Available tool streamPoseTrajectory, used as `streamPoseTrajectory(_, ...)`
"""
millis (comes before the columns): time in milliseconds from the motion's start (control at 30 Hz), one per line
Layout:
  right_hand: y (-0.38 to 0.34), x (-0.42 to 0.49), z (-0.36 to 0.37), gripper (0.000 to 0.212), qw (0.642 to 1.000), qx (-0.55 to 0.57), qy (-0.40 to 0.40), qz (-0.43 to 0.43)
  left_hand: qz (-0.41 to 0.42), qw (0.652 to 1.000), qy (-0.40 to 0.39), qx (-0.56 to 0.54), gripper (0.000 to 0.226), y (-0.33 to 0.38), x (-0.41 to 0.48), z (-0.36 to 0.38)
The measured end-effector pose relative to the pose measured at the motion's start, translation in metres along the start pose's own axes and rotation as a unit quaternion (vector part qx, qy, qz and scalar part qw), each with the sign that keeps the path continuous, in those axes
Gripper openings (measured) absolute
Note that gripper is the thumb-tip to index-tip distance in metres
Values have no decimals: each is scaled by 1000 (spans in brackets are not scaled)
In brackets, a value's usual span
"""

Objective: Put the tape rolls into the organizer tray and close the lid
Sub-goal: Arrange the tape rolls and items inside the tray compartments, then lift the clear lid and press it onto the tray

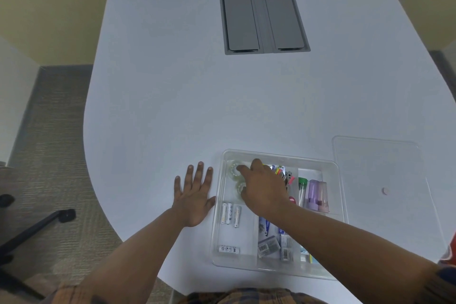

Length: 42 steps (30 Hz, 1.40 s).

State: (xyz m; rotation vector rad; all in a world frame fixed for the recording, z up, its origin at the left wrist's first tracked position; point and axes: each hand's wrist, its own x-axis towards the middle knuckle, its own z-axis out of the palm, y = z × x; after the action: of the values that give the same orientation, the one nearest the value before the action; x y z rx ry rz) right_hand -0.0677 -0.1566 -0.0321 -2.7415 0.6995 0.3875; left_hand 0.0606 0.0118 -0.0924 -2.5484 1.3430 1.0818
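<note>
A clear organizer tray [278, 154] sits on the white table near its front edge. Two clear tape rolls lie in its far-left compartment: one farther away [232, 173] and one closer to me [238, 192]. My right hand [264, 187] reaches into that compartment, with the index fingertip on the far roll and the thumb against the near roll; it grips neither. My left hand [193, 195] lies flat on the table with fingers spread, thumb touching the tray's left wall. The clear lid [377, 168] lies flat on the table to the right of the tray.
Other compartments hold batteries [229, 215], coloured tubes [317, 195], sticky flags and small packets. A grey cable hatch [264, 16] is set into the table farther away. A chair base [37, 227] stands on the carpet at the left. A small pink disc [385, 190] rests on the lid.
</note>
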Motion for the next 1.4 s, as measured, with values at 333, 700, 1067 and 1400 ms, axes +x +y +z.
streamPoseTrajectory(333,26,-21,-12,44,989,130,72,-15,8,999,32,-12,77,0,-2,2)
streamPoseTrajectory(700,118,-127,-19,24,932,195,260,161,62,935,292,-193,50,38,-47,-10)
streamPoseTrajectory(1067,169,-195,39,32,919,176,75,346,203,939,240,-140,59,123,-64,-26)
streamPoseTrajectory(1400,171,-186,25,15,934,82,155,311,222,937,229,-144,59,153,-70,-44)
